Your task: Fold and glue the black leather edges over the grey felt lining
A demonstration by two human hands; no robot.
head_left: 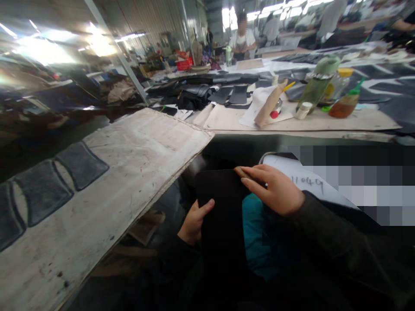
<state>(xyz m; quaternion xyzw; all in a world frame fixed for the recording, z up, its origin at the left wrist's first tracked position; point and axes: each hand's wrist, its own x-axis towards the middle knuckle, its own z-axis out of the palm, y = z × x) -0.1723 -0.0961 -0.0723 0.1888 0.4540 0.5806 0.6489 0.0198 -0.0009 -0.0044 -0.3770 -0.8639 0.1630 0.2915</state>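
Note:
A flat black panel [220, 203] with rounded corners, leather-like, stands upright over my lap. Its left edge is gripped by my left hand [194, 221], thumb on the front face and fingers hidden behind. At the top right corner of the panel, my right hand [275, 188] pinches a small brown piece [241, 172], perhaps wood or a folded pad, against the edge. What kind of tool it is, I cannot make out. Teal cloth [257, 235] shows just right of the panel.
Dark panels with blackened edges [82, 166] lie on the stained board [155, 142] at left. On the table ahead are a green bottle [316, 88], a squeeze bottle of amber liquid [345, 103] and stacked black pieces [194, 95]. A person [243, 39] is beyond.

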